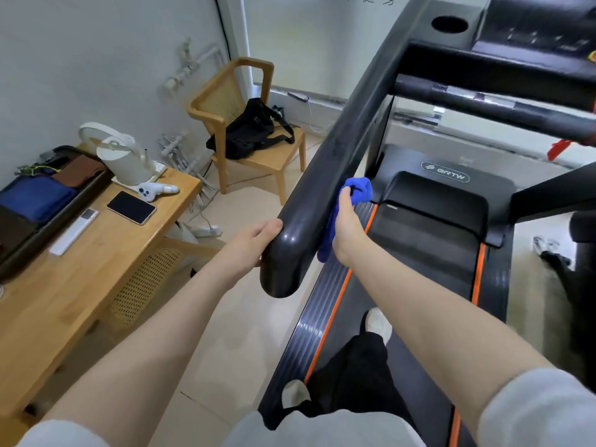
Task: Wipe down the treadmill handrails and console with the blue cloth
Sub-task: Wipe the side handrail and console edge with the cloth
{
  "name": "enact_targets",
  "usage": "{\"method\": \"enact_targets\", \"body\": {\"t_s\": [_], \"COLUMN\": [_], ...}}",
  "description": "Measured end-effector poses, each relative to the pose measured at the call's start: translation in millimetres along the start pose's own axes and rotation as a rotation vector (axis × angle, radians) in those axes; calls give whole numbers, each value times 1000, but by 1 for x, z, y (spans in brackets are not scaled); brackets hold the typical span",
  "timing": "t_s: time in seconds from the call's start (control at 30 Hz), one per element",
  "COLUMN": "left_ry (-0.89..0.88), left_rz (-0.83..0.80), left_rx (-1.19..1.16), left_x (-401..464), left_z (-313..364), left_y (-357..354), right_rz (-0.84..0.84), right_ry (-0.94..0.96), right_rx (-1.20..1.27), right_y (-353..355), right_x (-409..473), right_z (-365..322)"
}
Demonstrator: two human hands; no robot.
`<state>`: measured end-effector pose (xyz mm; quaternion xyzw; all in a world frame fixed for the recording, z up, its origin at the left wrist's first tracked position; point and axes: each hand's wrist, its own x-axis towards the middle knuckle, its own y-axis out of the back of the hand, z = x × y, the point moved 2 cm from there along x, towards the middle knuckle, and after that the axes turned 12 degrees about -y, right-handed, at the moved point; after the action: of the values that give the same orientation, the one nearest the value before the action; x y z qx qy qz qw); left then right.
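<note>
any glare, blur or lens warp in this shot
Head view: small glare spots on the glossy end of the left handrail by the left hand; wide-angle bowing of the walls; the shoes at the right edge are smeared; the blue cloth is sharp.

- My left handrail point(338, 162) has open floor outside it, all the way to the wooden table point(96, 253).
- Inside, the crossbar point(483, 104) blocks reaching forward.

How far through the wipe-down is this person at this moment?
Nothing can be confirmed as finished from this view. In hand: the right hand presses the blue cloth against the inner side of the left handrail, while the left hand steadies its end. Likely left: the console and front crossbar, both untouched now.
</note>
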<state>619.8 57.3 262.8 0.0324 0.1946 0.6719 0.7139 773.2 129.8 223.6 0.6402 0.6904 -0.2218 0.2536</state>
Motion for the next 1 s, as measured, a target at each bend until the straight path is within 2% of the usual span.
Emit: {"method": "enact_targets", "body": {"t_s": [0.13, 0.23, 0.3, 0.43, 0.53, 0.67, 0.73, 0.8, 0.87, 1.0], "left_ry": [-47, -54, -61, -135, -158, -60, -66, -113, -106, -46], "left_rz": [-64, -120, -99, -10, 19, -29, -114, -168, -172, -155], "left_rx": [15, -24, -62, -3, 45, 120, 241, 378, 453, 532], "left_x": [1, 7, 15, 41, 64, 93, 104, 110, 113, 117], "left_z": [4, 5, 14, 45, 66, 78, 83, 90, 95, 91], "left_y": [0, 1, 3, 3, -5, -13, -17, -19, -18, -14], "right_rz": [-42, -35, -48, 74, 151, 212, 182, 131, 64, 65], "right_ry": [-88, 171, 327, 444, 420, 347, 327, 320, 400, 898], "right_rx": [74, -24, 12, -123, -300, -89, -106, -275, -522, -893], "right_y": [-6, -12, -10, 4, 22, 40, 39, 34, 29, 50], "right_x": [-20, -45, -43, -10, 26, 54, 51, 39, 28, 51], "right_z": [-6, 18, 23, -24, -63, -99, -100, -84, -62, -76]}}
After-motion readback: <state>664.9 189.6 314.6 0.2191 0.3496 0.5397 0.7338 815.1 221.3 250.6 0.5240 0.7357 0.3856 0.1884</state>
